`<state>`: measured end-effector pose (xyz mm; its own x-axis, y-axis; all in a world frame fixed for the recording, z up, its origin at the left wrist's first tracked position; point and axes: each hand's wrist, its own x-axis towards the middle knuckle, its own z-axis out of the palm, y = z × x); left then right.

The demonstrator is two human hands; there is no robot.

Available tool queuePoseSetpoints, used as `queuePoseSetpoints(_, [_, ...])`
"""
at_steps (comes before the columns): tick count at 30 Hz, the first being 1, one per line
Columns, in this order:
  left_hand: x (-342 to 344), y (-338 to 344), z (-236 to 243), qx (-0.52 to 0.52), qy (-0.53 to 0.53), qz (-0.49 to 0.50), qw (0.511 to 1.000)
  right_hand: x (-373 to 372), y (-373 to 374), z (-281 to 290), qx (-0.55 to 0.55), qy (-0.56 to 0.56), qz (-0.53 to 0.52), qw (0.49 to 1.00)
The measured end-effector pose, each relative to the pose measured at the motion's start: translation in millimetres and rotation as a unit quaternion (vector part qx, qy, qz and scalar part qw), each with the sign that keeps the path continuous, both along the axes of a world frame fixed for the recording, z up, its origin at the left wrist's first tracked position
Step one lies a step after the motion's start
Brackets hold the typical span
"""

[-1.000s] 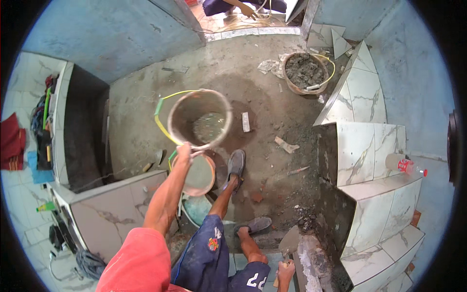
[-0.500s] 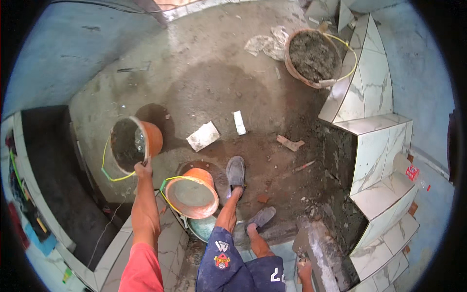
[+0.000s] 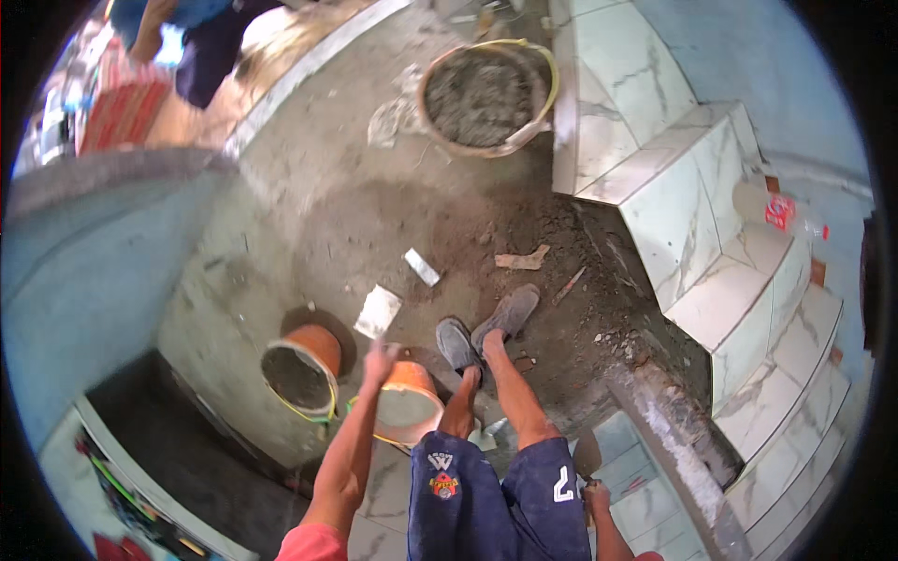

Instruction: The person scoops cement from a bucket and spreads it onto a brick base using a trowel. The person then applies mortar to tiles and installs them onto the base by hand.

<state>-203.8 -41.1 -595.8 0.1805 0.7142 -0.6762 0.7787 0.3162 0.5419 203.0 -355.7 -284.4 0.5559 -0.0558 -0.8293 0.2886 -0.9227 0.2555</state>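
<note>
My left hand (image 3: 381, 360) is raised just beyond the rim of an orange bucket (image 3: 409, 379) with grey contents, apart from the other bucket. Its fingers are blurred, and I see nothing in them. Left of it stands a tilted orange bucket (image 3: 321, 348) with a yellow handle, holding some grey material. A white piece of tile (image 3: 379, 311) lies just past my left hand. Low on the right, beside my shorts, my right hand (image 3: 597, 497) is closed round the handle of a trowel (image 3: 586, 454), whose blade points away from me.
A large bucket of wet mortar (image 3: 486, 101) stands ahead near the white tiled steps (image 3: 678, 234) on the right. A small white block (image 3: 422, 267) and a broken tile piece (image 3: 522, 258) lie on the floor. A plastic bottle (image 3: 790, 215) rests on a step. Another person (image 3: 201, 47) is beyond the doorway.
My left hand has let go of the left bucket's rim and moved right. That bucket now stands closer to the other one. My feet have come together, and the view has turned right.
</note>
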Motion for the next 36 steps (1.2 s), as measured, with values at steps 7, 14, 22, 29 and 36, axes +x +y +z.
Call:
queuePoseSetpoints(7, [178,218,76,0.115,-0.070,-0.232,0.963,-83,-19,-70,0.081,0.002,-0.009,0.997])
queuePoseSetpoints(14, [324,449,81,0.440,0.026,-0.466,0.767,-150,26,-54,0.090,0.012,-0.144,0.985])
queuePoseSetpoints(22, [474,482,114,0.361,0.172,-0.765,0.506,-229,90,10,0.024,-0.055,-0.600,0.798])
queuePoseSetpoints(29, [392,501,116,0.054,0.225,-0.864,0.447,-406,276,-12,-0.067,-0.119,-0.606,0.784])
queuePoseSetpoints(36, [391,479,157,0.141,0.100,-0.889,0.423,-513,374,-43,0.043,-0.119,-0.804,0.581])
